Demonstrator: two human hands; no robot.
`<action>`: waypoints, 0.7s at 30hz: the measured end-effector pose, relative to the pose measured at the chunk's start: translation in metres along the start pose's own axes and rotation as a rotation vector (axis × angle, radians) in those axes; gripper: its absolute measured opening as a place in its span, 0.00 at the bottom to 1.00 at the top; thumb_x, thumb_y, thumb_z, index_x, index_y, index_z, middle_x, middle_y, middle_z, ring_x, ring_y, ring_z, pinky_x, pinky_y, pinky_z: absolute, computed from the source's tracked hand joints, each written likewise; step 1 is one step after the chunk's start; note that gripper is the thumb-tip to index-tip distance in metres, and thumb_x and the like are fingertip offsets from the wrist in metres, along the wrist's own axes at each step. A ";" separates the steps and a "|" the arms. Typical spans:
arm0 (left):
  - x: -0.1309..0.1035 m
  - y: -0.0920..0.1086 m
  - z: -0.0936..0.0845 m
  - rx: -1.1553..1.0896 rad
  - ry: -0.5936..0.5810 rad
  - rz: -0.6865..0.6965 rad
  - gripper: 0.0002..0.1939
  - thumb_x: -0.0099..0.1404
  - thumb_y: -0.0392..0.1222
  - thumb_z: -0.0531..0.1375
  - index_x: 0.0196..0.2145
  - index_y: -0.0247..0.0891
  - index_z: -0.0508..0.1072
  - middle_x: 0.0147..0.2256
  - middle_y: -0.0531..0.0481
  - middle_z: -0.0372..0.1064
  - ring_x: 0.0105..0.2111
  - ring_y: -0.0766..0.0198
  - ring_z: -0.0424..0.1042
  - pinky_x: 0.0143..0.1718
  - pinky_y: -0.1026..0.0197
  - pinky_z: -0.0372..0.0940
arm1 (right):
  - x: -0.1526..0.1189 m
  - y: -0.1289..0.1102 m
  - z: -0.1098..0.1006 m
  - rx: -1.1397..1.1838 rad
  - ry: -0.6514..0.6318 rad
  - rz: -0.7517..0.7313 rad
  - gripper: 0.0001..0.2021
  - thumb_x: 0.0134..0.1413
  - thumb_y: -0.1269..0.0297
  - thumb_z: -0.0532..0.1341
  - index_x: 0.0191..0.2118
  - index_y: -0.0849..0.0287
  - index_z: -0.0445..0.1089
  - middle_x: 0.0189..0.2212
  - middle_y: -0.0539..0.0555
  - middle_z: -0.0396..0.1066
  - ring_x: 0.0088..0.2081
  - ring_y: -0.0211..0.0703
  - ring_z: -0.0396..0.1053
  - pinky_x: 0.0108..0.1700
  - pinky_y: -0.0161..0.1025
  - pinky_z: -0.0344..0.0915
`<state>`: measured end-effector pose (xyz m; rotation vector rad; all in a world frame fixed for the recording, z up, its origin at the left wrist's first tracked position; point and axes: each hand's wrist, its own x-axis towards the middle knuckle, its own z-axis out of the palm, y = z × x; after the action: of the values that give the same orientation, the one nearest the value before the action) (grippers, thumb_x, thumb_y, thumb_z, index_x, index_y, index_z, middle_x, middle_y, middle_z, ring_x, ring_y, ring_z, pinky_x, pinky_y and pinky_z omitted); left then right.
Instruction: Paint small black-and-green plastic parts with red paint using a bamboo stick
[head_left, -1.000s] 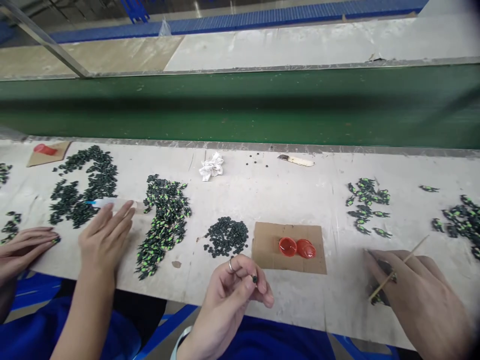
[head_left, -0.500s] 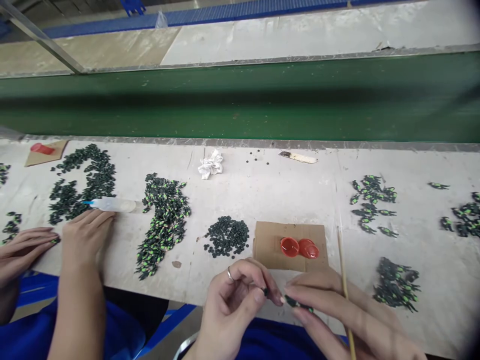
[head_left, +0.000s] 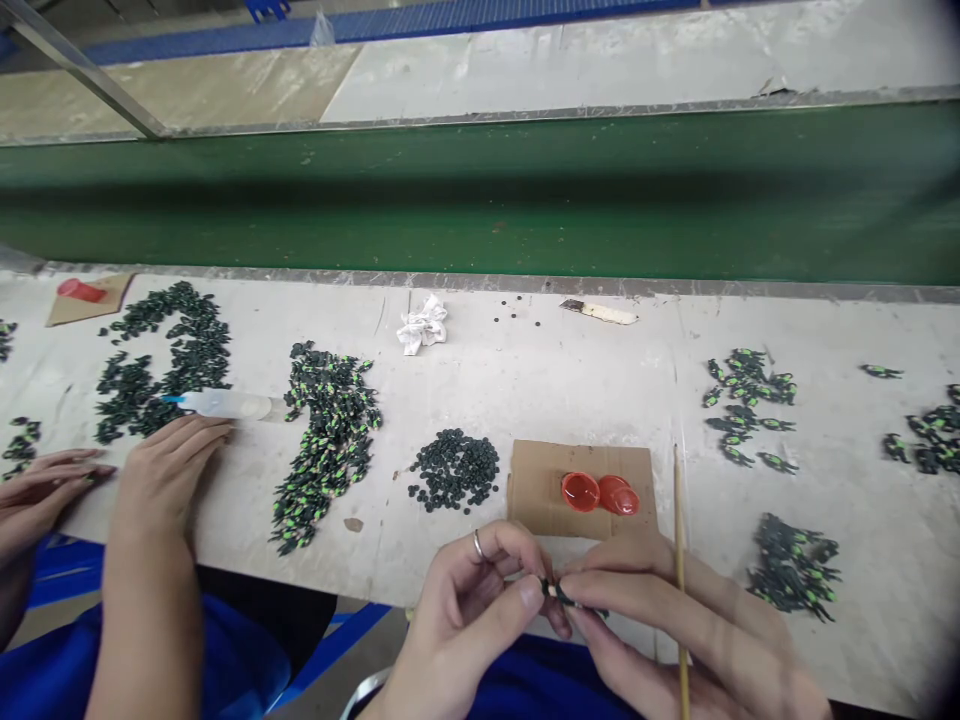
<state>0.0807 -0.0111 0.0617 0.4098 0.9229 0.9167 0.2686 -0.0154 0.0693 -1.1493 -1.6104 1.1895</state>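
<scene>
My left hand (head_left: 480, 615), with a ring on one finger, pinches a small dark disc-like piece (head_left: 545, 587) between thumb and forefinger. Between the fingertips of my right hand (head_left: 667, 610) is a small black-and-green figure (head_left: 571, 600), partly hidden by the fingers. Its pale end meets the dark piece. A thin wooden stick (head_left: 679, 520) also rests across my right hand, passing between its fingers; its lower end is out of frame. Just beyond my hands, two red cups (head_left: 580, 491) of glossy red liquid sit on a cardboard piece (head_left: 536, 500).
Dark discs (head_left: 454, 470) lie heaped left of the cardboard. Black-and-green figures form a long pile (head_left: 326, 440) at left and smaller groups (head_left: 795, 565) at right. Another person's hand (head_left: 161, 470) works beside a clear bottle (head_left: 232, 404). A knife-like tool (head_left: 598, 312) and crumpled tissue (head_left: 422, 326) lie farther back.
My hands have come together, so the figure in my right fingers now meets the dark piece in my left. The wooden stick has swung slightly more upright. The neighbour's hands shifted a little.
</scene>
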 end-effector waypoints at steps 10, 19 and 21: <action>0.001 0.004 -0.007 0.172 -0.028 -0.077 0.12 0.65 0.46 0.71 0.32 0.35 0.77 0.28 0.53 0.73 0.29 0.67 0.74 0.36 0.65 0.67 | 0.011 0.000 -0.018 -0.300 -0.212 -0.184 0.18 0.73 0.63 0.49 0.61 0.39 0.63 0.42 0.53 0.76 0.38 0.45 0.80 0.33 0.34 0.82; 0.011 0.006 -0.001 0.243 0.013 -0.124 0.15 0.62 0.51 0.72 0.33 0.35 0.77 0.26 0.51 0.78 0.29 0.64 0.76 0.37 0.62 0.69 | 0.037 -0.015 -0.037 -0.739 -0.255 -0.565 0.23 0.77 0.60 0.39 0.53 0.55 0.71 0.41 0.51 0.84 0.38 0.41 0.81 0.35 0.30 0.80; 0.014 0.005 0.000 0.195 0.009 -0.144 0.15 0.61 0.50 0.73 0.33 0.35 0.77 0.26 0.50 0.78 0.28 0.64 0.77 0.36 0.62 0.69 | 0.034 -0.009 -0.038 -0.769 -0.281 -0.573 0.22 0.75 0.62 0.40 0.58 0.58 0.68 0.43 0.54 0.83 0.40 0.46 0.81 0.41 0.34 0.81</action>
<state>0.0825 0.0033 0.0580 0.4993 1.0404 0.7005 0.2936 0.0250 0.0895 -0.8527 -2.5114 0.3534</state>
